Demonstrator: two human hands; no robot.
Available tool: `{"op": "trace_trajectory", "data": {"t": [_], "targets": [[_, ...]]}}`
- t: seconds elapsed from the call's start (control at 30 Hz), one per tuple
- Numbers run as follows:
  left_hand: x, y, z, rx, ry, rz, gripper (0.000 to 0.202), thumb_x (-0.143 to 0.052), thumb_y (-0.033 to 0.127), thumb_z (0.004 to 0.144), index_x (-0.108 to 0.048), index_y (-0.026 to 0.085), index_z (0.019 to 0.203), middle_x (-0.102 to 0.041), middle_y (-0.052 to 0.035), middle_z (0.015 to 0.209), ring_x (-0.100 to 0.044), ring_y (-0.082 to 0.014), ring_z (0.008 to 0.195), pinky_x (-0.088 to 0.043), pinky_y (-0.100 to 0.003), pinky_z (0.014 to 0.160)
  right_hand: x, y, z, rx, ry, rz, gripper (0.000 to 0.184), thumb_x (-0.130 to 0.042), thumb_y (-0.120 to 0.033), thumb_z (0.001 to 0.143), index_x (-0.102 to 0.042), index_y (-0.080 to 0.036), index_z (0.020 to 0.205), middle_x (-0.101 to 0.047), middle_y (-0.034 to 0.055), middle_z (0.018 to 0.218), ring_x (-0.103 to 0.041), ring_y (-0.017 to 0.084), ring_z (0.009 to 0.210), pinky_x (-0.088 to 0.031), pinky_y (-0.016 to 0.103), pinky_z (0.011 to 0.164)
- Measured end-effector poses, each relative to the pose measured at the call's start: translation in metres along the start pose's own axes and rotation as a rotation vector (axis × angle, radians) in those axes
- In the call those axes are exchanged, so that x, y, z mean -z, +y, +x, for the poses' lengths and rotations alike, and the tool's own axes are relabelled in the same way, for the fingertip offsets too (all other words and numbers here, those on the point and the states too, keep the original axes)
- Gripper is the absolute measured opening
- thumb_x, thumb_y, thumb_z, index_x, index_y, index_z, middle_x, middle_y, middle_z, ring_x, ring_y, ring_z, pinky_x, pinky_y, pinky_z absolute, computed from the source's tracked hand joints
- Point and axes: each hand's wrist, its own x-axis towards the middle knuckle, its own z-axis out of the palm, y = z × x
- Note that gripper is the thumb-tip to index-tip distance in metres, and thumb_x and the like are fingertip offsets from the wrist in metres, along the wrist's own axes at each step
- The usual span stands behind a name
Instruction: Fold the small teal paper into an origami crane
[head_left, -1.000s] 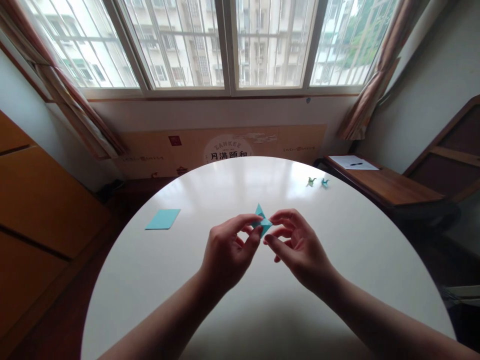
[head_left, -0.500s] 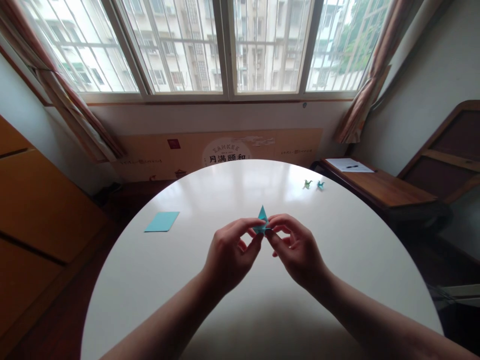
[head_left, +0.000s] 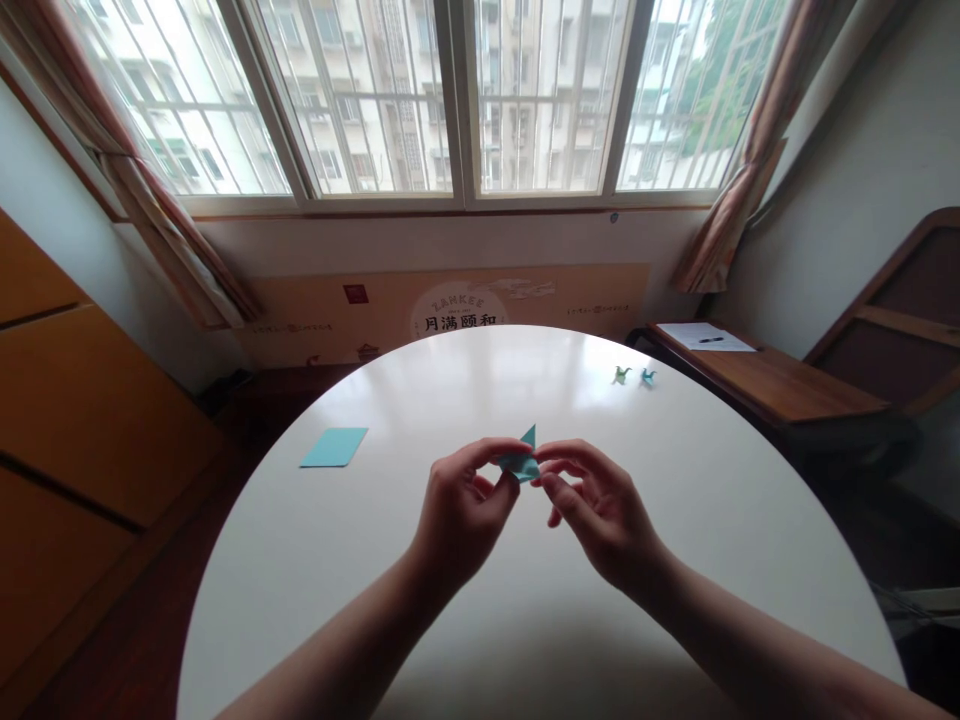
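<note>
A small piece of folded turquoise origami paper is held up over the table, one pointed tip rising from it. My left hand pinches its left side between thumb and fingers. On the other side, the curled fingers of my right hand meet the paper's right edge, and its thumb sits just below and to the right. My fingers hide part of the folds.
A flat stack or sheet of turquoise paper lies left on the round white table. Two small folded cranes, one green and one blue, stand at the back right. Beyond is a wooden side table with paper and a pen.
The folded paper has turned and tilted, its tip now leaning right and a broader face showing. My right thumb has drawn slightly back from the paper. The whole view shifted a little.
</note>
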Motion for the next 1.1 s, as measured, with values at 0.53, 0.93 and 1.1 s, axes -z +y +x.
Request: {"op": "trace_trajectory", "data": {"t": [0.53, 0.93, 1.1], "targets": [[0.0002, 0.0017, -0.002, 0.001, -0.032, -0.078, 0.027, -0.055, 0.006, 0.08, -0.074, 0.018, 0.096, -0.075, -0.0038, 0.083, -0.071, -0.0167, 0.066, -0.054, -0.021, 0.047, -0.0017, -0.0012, 0.0039, -0.168, 0.041, 0.248, 0.014, -0.076, -0.031, 0.086, -0.074, -0.022, 0.097, -0.074, 0.0063, 0.09, -0.069, 0.02, 0.079, -0.055, 0.021, 0.044], [-0.0003, 0.0032, -0.0011, 0.001, -0.037, -0.061, 0.015, -0.068, 0.007, 0.075, -0.071, 0.018, 0.084, -0.076, -0.0047, 0.085, -0.073, -0.0201, 0.075, -0.054, -0.02, 0.049, 0.0004, 0.0032, 0.0036, -0.185, 0.065, 0.276, 0.01, -0.074, -0.022, 0.084, -0.075, -0.021, 0.094, -0.075, 0.0041, 0.081, -0.069, 0.019, 0.073, -0.056, 0.023, 0.043], [-0.0006, 0.0047, 0.0009, 0.126, -0.003, -0.162, 0.009, -0.068, 0.012, 0.076, -0.071, 0.016, 0.083, -0.074, -0.0039, 0.078, -0.069, -0.0163, 0.063, -0.052, -0.02, 0.045, -0.0003, 0.0002, 0.0038, -0.169, 0.075, 0.249, 0.013, -0.076, -0.025, 0.084, -0.077, -0.021, 0.096, -0.076, 0.0054, 0.082, -0.072, 0.021, 0.073, -0.056, 0.023, 0.043]]}}
